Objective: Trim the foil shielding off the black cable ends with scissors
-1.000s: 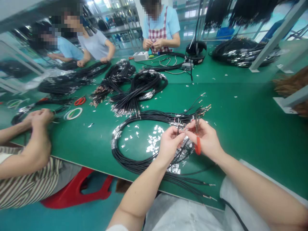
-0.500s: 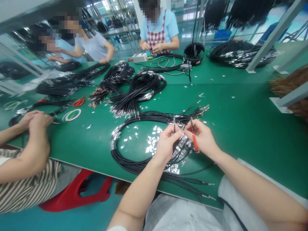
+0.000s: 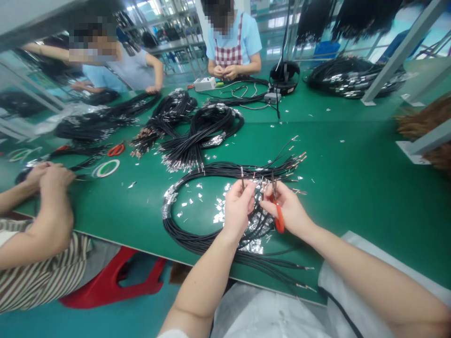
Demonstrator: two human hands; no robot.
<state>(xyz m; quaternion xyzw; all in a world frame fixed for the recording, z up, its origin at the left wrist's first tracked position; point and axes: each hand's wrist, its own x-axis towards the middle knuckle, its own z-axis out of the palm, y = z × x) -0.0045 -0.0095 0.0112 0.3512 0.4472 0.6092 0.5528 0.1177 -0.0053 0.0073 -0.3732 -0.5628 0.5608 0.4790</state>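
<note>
Two hands, a co-worker's, lie clasped at far left above a striped sleeve, near a roll of tape and red scissors on the green bench. Next come heaped bundles of black cable with bright metal ends. Right of those, a loose coil of black cable lies flat on the bench with foil scraps inside it, and our left hand keeps a grip pressed together, pinching one thin wire upright above the coil. Our right hand grips red-handled cutters (their jaws are too small to read here), tips raised just beside that wire. Farther right, fanned wire ends point away from us across the bench. We judge this goes best with the wire pinched short and steady, the tips brought in square, and both wrists kept low.
</note>
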